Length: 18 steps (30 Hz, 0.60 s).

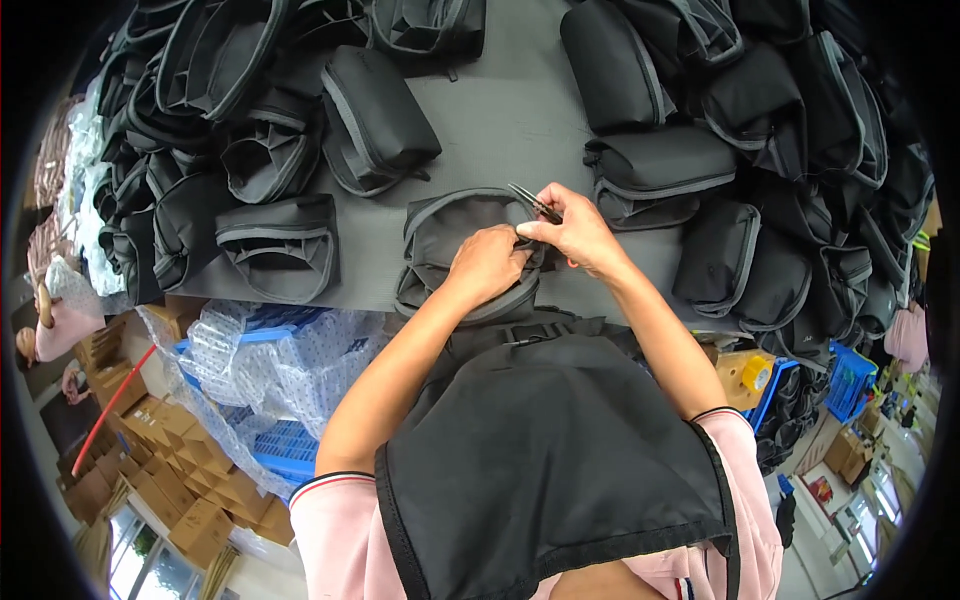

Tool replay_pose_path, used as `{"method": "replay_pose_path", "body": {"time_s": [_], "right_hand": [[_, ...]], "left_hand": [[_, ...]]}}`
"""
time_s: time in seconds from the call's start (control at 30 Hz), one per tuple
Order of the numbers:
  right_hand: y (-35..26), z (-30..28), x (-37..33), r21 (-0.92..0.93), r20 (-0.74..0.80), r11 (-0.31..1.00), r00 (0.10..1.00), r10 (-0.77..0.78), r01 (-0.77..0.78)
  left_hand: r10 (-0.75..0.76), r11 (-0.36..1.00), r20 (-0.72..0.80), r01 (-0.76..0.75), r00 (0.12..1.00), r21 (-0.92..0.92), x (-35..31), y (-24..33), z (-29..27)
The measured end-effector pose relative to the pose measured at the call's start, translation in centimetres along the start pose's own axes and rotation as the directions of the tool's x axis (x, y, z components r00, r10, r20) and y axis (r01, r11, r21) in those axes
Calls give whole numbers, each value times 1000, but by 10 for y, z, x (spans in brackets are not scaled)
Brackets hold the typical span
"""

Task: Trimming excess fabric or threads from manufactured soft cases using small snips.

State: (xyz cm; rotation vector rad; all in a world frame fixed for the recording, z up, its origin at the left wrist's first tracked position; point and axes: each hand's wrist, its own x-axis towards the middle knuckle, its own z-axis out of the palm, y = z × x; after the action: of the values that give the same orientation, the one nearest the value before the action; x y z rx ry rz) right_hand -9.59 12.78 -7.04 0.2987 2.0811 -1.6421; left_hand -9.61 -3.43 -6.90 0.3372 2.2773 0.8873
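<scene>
Gripping slim dark snips [538, 204], the right hand [580, 238] is closed around their handles, blades pointing toward the far left, above the right side of an open black pouch [428, 243]. That pouch sits at the near middle of the grey surface [500, 110], directly in front of the person. The left hand [488, 263] lies over it with fingers curled at its right side; whether they pinch the fabric or only press it cannot be told, and the hand hides part of the inside. Print shows on the round label of a yellow roll [748, 376] at the near right, but it is too small to read; so are the dark marks on a cardboard box [200, 528] at the near left. Finished-looking black pouches with grey zips crowd both sides, a left heap [190, 222] and a right heap [755, 105], leaving a bare strip between them on the far side. Clear bubble wrap [245, 350] spills over a blue crate [285, 450] below the near left edge. A black apron [560, 460] covers the person's front.
</scene>
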Motion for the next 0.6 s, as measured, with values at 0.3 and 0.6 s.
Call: {"method": "replay_pose_path", "body": {"time_s": [0.3,0.6], "right_hand": [[8,29,-5,-307,-346,932,889,-299,193],[-9,4,-32,-12,-414,972,884,-219,235]], "left_hand": [[-95,995,3,95,996,-14,-8,24,-8],[77,988,11,-78,997,130,19,19,-6]]}}
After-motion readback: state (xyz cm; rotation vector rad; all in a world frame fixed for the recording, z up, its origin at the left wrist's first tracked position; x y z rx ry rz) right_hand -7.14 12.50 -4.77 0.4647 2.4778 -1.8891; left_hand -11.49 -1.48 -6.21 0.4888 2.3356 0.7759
